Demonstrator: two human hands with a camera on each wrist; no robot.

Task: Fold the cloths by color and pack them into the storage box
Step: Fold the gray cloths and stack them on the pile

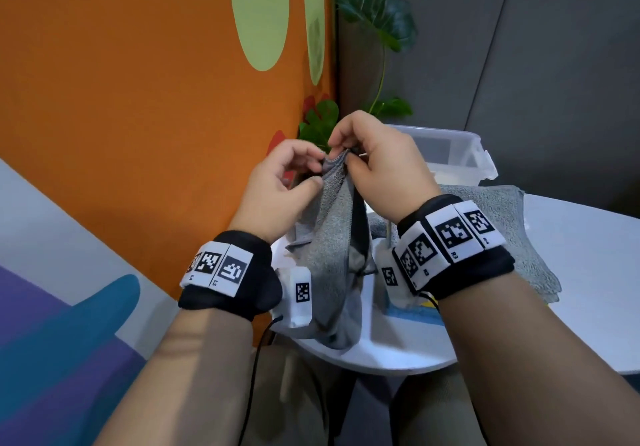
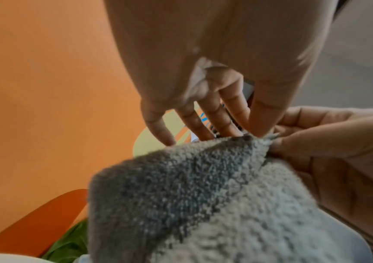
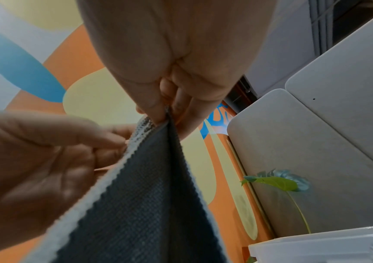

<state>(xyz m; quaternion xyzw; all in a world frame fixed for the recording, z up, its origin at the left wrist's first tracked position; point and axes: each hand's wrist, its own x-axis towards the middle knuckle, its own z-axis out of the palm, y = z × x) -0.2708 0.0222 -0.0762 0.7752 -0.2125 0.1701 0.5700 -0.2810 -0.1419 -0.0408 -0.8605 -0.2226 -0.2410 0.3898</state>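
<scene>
Grey cloth hangs above the tabletop; my left hand and right hand both pinch its top corner.

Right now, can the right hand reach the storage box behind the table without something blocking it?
Probably yes. The right hand is raised just in front of the storage box, nothing between them, but it pinches the grey cloth together with the left hand.

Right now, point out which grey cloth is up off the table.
The grey cloth that both the left hand and right hand pinch by its top corner, hanging down. The other grey cloth lies flat on the table.
</scene>
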